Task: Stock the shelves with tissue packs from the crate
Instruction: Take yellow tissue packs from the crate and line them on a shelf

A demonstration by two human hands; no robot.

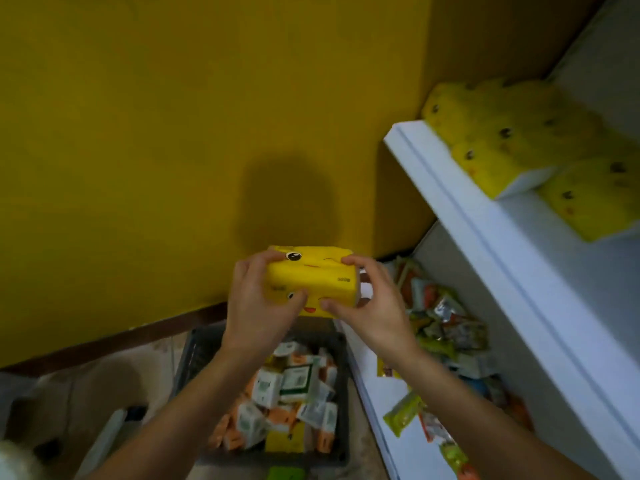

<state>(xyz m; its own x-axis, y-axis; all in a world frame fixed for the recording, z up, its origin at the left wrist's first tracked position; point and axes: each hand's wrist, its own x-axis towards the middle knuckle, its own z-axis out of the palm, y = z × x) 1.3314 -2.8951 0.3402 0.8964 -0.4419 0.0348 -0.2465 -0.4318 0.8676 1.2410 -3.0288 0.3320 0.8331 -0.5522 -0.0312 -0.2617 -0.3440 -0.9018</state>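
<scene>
A yellow tissue pack (313,277) with cartoon faces is held up above the crate, in front of the yellow wall. My left hand (258,304) grips its left end and my right hand (372,303) grips its right end, fingers curled over the top and thumbs below. Beneath my arms the dark crate (194,355) holds several white, green and orange tissue packs (294,393) and one yellow pack (285,441). On the upper white shelf (460,199) at the right lie several yellow tissue packs (526,140).
The lower shelf (384,393) at the right carries several snack packets (446,327). A yellow wall (173,133) fills the view ahead, with a dark skirting along the floor. Pale blurred objects lie on the floor at the bottom left.
</scene>
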